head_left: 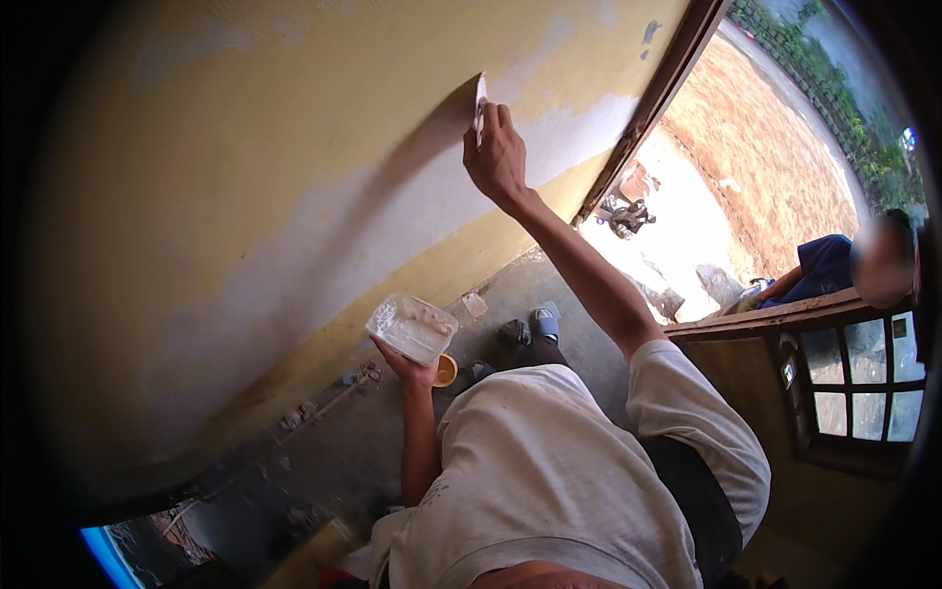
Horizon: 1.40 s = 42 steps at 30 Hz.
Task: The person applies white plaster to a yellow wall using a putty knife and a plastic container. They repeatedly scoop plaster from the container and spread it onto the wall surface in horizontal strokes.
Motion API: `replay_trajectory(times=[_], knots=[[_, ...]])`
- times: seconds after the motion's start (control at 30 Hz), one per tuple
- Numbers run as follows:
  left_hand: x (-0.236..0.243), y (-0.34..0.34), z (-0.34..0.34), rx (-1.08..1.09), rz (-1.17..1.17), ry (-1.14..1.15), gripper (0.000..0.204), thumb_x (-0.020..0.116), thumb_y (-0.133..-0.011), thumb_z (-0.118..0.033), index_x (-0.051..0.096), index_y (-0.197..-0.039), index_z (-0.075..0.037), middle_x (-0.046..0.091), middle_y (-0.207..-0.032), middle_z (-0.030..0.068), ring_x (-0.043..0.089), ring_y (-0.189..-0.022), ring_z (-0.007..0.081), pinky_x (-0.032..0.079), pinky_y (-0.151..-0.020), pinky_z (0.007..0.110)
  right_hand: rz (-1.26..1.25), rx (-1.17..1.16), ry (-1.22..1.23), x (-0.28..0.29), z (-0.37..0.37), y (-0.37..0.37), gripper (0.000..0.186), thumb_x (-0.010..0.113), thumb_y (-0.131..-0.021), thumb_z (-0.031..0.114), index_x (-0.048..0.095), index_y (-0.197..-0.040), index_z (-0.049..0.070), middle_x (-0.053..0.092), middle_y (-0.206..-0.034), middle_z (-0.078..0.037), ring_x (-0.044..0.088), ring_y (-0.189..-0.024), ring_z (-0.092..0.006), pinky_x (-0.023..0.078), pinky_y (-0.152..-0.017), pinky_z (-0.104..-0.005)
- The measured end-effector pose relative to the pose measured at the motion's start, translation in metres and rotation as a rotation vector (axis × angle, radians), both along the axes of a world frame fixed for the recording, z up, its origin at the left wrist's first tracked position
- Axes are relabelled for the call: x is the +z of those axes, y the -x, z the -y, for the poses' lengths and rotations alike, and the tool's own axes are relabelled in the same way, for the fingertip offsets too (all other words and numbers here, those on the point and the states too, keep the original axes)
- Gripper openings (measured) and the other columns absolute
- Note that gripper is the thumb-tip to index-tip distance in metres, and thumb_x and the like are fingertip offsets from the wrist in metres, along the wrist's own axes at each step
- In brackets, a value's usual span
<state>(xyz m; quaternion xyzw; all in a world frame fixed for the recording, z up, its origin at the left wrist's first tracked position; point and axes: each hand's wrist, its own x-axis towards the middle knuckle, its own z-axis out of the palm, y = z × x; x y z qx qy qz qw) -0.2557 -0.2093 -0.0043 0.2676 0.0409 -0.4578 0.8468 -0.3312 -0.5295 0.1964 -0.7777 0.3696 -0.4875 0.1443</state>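
My right hand (498, 162) is raised to the yellow wall (265, 118), its fingers closed round a thin, flat scraper (481, 90) that appears to touch the surface edge-on. Much of the scraper's grip is hidden by my fingers. A broad whitish band of coating (392, 221) runs across the wall below and beside it. Lower down, my left hand (410, 368) supports a clear rectangular plastic tub (439, 347) from underneath. White paste lies inside the tub and smears its walls. The tub is tilted and close to the wall's lower part.
A small orange-yellow bowl (446, 370) stands on the grey floor (579, 294) near my sandalled feet (547, 321). Debris (299, 416) lies along the wall's foot. Right of the wall is a wooden-framed opening (653, 103) onto bare ground. Another person (826, 265) is beyond the ledge, above a paned window (865, 378).
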Motion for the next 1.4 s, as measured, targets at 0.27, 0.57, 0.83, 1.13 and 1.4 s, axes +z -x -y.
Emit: replay_trajectory(times=[0.27,0.57,0.83,1.13,1.4], knots=[[0.009,0.003,0.018,0.051,0.018,-0.014,0.077,0.040,-0.098,-0.074,0.042,-0.154,-0.022,0.046,-0.156,0.0051,0.045,-0.142,0.0314,0.034,-0.118,0.057,0.283,0.145,-0.661,-0.087,-0.014,0.062,0.016,0.055,-0.100,0.008,0.060,-0.111,-0.004,0.070,-0.088,-0.018,0.070,-0.065,-0.0276,0.055,-0.058,-0.0379],[-0.005,0.003,0.020,0.021,-0.008,-0.090,0.082,0.038,-0.096,-0.078,0.041,-0.155,-0.020,0.047,-0.154,0.0057,0.049,-0.138,0.0319,0.036,-0.116,0.059,0.187,-0.020,-0.185,-0.034,-0.035,-0.043,0.025,0.063,-0.093,0.008,0.055,-0.111,-0.006,0.058,-0.106,-0.024,0.067,-0.083,-0.0384,0.057,-0.066,-0.0416],[0.002,0.014,0.046,0.100,-0.024,-0.089,0.080,0.038,-0.097,-0.077,0.041,-0.155,-0.021,0.046,-0.155,0.0056,0.049,-0.139,0.0323,0.035,-0.117,0.058,0.573,0.186,-0.797,-0.118,-0.015,0.053,0.012,0.055,-0.098,0.005,0.052,-0.102,-0.007,0.067,-0.090,-0.017,0.069,-0.069,-0.0213,0.057,-0.055,-0.0330],[0.014,0.044,0.084,0.155,-0.031,-0.114,0.078,0.036,-0.099,-0.075,0.041,-0.155,-0.022,0.042,-0.158,0.0047,0.042,-0.144,0.0317,0.033,-0.119,0.057,0.388,0.366,-0.476,-0.016,-0.051,-0.015,0.033,0.065,-0.090,0.000,0.048,-0.117,-0.007,0.053,-0.113,-0.024,0.066,-0.082,-0.0363,0.056,-0.070,-0.0405],[0.011,0.053,0.093,0.234,0.013,-0.102,0.077,0.043,-0.097,-0.074,0.045,-0.151,-0.018,0.050,-0.151,0.0084,0.051,-0.136,0.0347,0.041,-0.113,0.058,0.720,0.551,-1.468,-0.160,-0.004,0.079,0.018,0.052,-0.102,0.011,0.060,-0.108,-0.004,0.068,-0.104,-0.013,0.071,-0.096,-0.0243,0.062,-0.092,-0.0411]])
